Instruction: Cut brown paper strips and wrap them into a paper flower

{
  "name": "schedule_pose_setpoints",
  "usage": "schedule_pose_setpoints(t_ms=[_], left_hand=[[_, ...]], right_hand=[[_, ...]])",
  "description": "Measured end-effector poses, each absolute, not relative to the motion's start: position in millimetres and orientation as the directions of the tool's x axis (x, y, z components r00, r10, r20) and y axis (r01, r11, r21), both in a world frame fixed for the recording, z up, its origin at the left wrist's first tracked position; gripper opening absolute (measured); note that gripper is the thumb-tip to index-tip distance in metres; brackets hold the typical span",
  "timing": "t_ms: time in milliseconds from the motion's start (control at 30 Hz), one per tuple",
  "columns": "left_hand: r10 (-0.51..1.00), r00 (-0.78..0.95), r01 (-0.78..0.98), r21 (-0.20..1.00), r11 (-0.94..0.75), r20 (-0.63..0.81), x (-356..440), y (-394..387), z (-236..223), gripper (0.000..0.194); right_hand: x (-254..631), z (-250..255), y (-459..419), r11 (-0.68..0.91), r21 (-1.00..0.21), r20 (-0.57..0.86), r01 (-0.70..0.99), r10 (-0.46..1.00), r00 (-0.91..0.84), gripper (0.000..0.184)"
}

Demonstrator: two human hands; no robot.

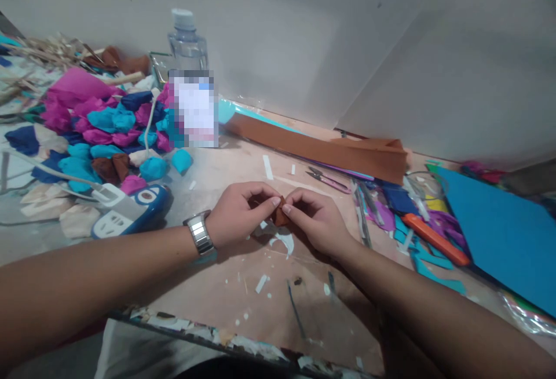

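Observation:
My left hand, with a silver watch on the wrist, and my right hand meet at the middle of the table. Both pinch a small folded piece of brown crepe paper between thumbs and fingertips, just above the tabletop. Their fingers are curled closed around it. Part of the paper is hidden by the fingers.
A pile of crumpled pink, blue and cyan paper balls lies at the left, by a water bottle and a power strip. Brown paper sheet, small scissors, an orange cutter and a blue sheet lie to the right.

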State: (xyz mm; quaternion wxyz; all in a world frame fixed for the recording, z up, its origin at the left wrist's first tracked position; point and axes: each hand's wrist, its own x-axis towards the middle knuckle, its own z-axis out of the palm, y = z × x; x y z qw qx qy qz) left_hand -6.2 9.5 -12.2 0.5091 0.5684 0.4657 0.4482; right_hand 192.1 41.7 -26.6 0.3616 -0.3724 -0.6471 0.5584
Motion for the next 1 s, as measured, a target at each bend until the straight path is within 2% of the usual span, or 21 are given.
schedule_pose_setpoints(t_ms=[433, 800, 1000], left_hand=[[0.979, 0.204, 0.052, 0.998, -0.038, 0.027, -5.4, 9.3, -11.3, 0.015], [0.975, 0.224, 0.065, 0.998, -0.015, 0.000, -5.2, 7.4, -11.1, 0.018], [0.978, 0.208, 0.077, 0.997, -0.007, -0.009, -5.1, 8.5, -10.4, 0.019]], right_hand=[[192.1, -18.6, 37.6, 0.179, -0.977, 0.090, 0.114, 0.837, -0.539, 0.020], [193.4, -17.8, 39.2, 0.290, -0.931, 0.123, 0.220, 0.820, -0.560, 0.022], [193.9, -19.2, 38.0, 0.280, -0.938, 0.122, 0.203, 0.816, -0.565, 0.021]])
